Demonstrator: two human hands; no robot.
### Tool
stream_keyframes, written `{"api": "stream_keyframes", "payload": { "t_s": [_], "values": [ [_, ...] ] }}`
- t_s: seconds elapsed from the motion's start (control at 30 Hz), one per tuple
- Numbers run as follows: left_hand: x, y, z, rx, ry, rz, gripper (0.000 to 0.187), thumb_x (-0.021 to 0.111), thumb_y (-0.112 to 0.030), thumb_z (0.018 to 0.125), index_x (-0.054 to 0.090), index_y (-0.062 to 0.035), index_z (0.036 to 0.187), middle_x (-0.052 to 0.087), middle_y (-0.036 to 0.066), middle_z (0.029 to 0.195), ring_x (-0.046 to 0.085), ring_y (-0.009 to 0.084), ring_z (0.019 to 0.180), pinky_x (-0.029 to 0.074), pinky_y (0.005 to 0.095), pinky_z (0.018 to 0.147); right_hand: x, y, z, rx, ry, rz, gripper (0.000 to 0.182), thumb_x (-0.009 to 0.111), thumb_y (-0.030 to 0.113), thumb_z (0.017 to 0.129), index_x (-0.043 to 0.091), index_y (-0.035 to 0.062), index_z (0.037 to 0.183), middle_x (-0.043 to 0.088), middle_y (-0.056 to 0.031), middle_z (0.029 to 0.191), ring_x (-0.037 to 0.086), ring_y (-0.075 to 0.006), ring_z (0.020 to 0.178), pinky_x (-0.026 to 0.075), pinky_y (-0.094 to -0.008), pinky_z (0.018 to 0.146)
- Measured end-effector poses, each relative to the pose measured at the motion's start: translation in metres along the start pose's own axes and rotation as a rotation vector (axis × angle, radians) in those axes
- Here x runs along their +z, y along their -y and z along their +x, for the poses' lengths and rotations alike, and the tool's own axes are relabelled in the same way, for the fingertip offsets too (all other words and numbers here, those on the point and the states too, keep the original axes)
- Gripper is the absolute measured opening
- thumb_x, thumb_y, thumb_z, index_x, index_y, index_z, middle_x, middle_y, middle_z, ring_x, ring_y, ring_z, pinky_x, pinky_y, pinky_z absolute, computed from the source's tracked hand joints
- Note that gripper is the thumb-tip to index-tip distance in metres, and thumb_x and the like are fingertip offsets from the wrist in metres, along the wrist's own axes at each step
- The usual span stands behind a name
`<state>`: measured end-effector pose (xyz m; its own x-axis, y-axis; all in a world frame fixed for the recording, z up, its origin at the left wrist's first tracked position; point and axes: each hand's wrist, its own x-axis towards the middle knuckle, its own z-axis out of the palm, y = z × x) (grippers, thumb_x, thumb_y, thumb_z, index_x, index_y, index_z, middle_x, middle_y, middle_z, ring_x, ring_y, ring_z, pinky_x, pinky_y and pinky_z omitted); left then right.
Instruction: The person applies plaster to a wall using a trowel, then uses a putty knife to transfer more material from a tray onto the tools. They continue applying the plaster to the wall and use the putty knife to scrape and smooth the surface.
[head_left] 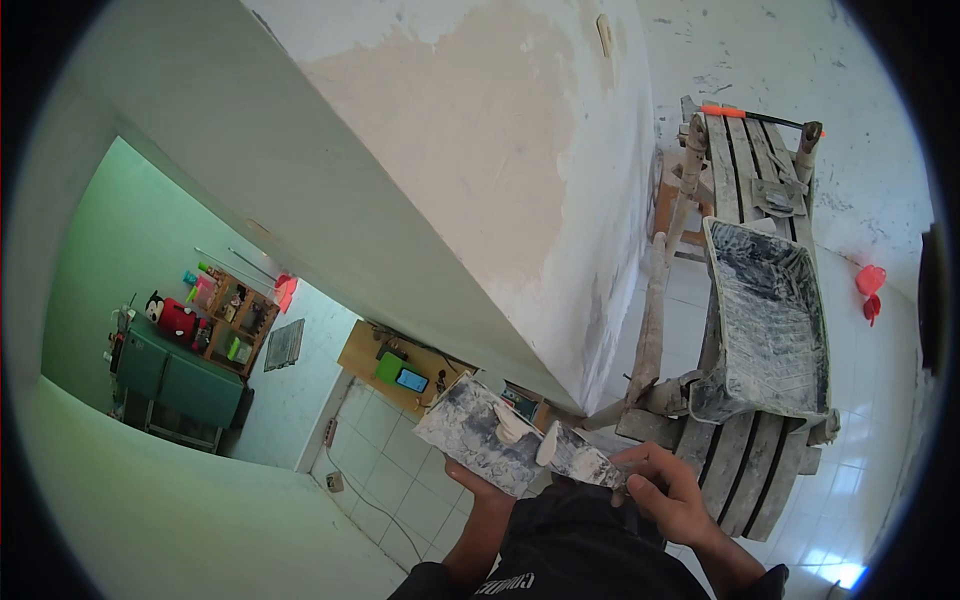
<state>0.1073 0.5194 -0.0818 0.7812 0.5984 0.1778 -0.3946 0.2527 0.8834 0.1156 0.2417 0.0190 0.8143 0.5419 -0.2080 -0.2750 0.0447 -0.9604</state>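
Note:
My left hand [483,490] is closed on the lower edge of a flat rectangular plastering board [465,435], grey and smeared with white filler. A lump of cream putty [515,425] sits on the board's right part. In my right hand [668,492] is a putty knife [585,460], its blade pointing left toward the board. More putty [547,444] clings to the tip of that blade, close beside the board's edge. Above both hands rises a wall corner [480,150] with a large beige patch on its white face. The knife's handle is mostly hidden by my fingers.
On the right, a slatted wooden bench [740,470] carries a plaster-caked tray [770,320], a flat trowel [778,198] and an orange-handled tool [724,112]. A phone [411,380] lies on a low wooden table [365,350]. A cable [385,507] crosses the tiles. A green fridge [180,375] stands beyond the doorway.

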Motion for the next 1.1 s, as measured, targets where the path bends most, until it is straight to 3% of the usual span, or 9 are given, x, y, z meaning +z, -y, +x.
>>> {"api": "stream_keyframes", "payload": {
  "t_s": [0.13, 0.2, 0.23, 0.27, 0.33, 0.6, 0.67, 0.83, 1.1],
  "values": [
    [-0.007, 0.027, -0.01, 0.056, -0.059, 0.035, 0.078, 0.03, -0.064, 0.1, 0.043, -0.0023, 0.146, 0.056, 0.02, 0.135, 0.063, 0.0313, 0.12, 0.057, 0.0475, 0.098, 0.009, -0.005, 0.005, -0.041, -0.009, -0.01, 0.037, 0.056, 0.029, 0.105, 0.057, 0.0032, 0.133, 0.072, -0.0058, 0.084, 0.058, -0.007, 0.071, 0.044, -0.0238, 0.068],
    [-0.003, 0.031, -0.019, 0.14, -0.067, 0.165, 0.092, 0.039, -0.071, 0.098, 0.034, 0.0071, 0.147, 0.05, 0.023, 0.139, 0.054, 0.0346, 0.129, 0.048, 0.0499, 0.106, 0.013, -0.008, 0.008, -0.081, -0.022, -0.029, 0.037, 0.056, 0.028, 0.105, 0.057, 0.0033, 0.133, 0.072, -0.0059, 0.085, 0.058, -0.0069, 0.072, 0.044, -0.024, 0.068],
    [-0.011, 0.029, -0.024, 0.327, 0.114, 0.692, 0.097, 0.034, -0.076, 0.097, 0.028, 0.0061, 0.149, 0.041, 0.025, 0.147, 0.051, 0.0383, 0.132, 0.043, 0.0529, 0.11, 0.015, -0.01, 0.01, -0.092, -0.023, 0.001, 0.037, 0.056, 0.028, 0.106, 0.056, 0.0034, 0.133, 0.071, -0.0058, 0.085, 0.059, -0.0069, 0.073, 0.045, -0.024, 0.069],
    [-0.01, 0.036, -0.028, 0.327, 0.122, 0.687, 0.097, 0.034, -0.076, 0.097, 0.028, 0.0061, 0.149, 0.041, 0.025, 0.147, 0.051, 0.0383, 0.132, 0.043, 0.0529, 0.11, 0.016, -0.012, 0.012, -0.104, -0.025, 0.033, 0.036, 0.056, 0.027, 0.106, 0.056, 0.0035, 0.133, 0.071, -0.0057, 0.085, 0.06, -0.0069, 0.075, 0.045, -0.0239, 0.07],
    [-0.002, 0.054, -0.034, 0.269, 0.026, 0.097, 0.092, 0.036, -0.072, 0.097, 0.034, 0.0071, 0.144, 0.045, 0.025, 0.144, 0.052, 0.0397, 0.131, 0.043, 0.0531, 0.11, 0.021, -0.011, 0.015, -0.109, -0.038, 0.08, 0.036, 0.056, 0.027, 0.106, 0.056, 0.0033, 0.133, 0.071, -0.0056, 0.087, 0.061, -0.0074, 0.078, 0.046, -0.0244, 0.072],
    [-0.034, 0.029, -0.018, 0.225, 0.352, 0.342, 0.098, 0.036, -0.079, 0.094, 0.032, 0.0038, 0.147, 0.048, 0.025, 0.142, 0.053, 0.0379, 0.13, 0.049, 0.0523, 0.106, 0.021, -0.037, 0.026, -0.2, -0.048, 0.223, 0.034, 0.056, 0.022, 0.106, 0.056, 0.0037, 0.134, 0.07, -0.0054, 0.099, 0.065, -0.0102, 0.086, 0.05, -0.0269, 0.078],
    [-0.027, 0.02, -0.018, 0.233, 0.43, 0.494, 0.087, 0.036, -0.071, 0.097, 0.041, 0.004, 0.142, 0.052, 0.024, 0.138, 0.056, 0.0367, 0.126, 0.051, 0.0511, 0.103, 0.021, -0.031, 0.027, -0.256, -0.055, 0.4, 0.034, 0.054, 0.02, 0.106, 0.054, 0.0037, 0.136, 0.069, -0.0054, 0.1, 0.059, -0.0061, 0.073, 0.045, -0.0229, 0.066],
    [-0.011, 0.015, -0.023, -0.45, 0.019, -0.109, 0.065, 0.032, -0.055, 0.102, 0.051, -0.0042, 0.139, 0.06, 0.017, 0.129, 0.065, 0.0326, 0.112, 0.057, 0.0484, 0.094, 0.004, -0.022, 0.029, -0.312, -0.092, 0.533, 0.035, 0.053, 0.024, 0.106, 0.051, 0.0038, 0.136, 0.068, -0.007, 0.096, 0.041, -0.0032, 0.056, 0.032, -0.0209, 0.052],
    [-0.026, 0.016, -0.007, -0.575, -0.199, -0.212, 0.055, 0.036, -0.044, 0.099, 0.056, -0.0086, 0.136, 0.065, 0.015, 0.118, 0.068, 0.0315, 0.104, 0.06, 0.0458, 0.085, -0.013, -0.027, 0.067, -0.35, -0.253, 0.53, 0.036, 0.05, 0.026, 0.107, 0.05, 0.0067, 0.137, 0.066, -0.0077, 0.097, 0.041, -0.0048, 0.059, 0.033, -0.022, 0.051]
  ]
}}
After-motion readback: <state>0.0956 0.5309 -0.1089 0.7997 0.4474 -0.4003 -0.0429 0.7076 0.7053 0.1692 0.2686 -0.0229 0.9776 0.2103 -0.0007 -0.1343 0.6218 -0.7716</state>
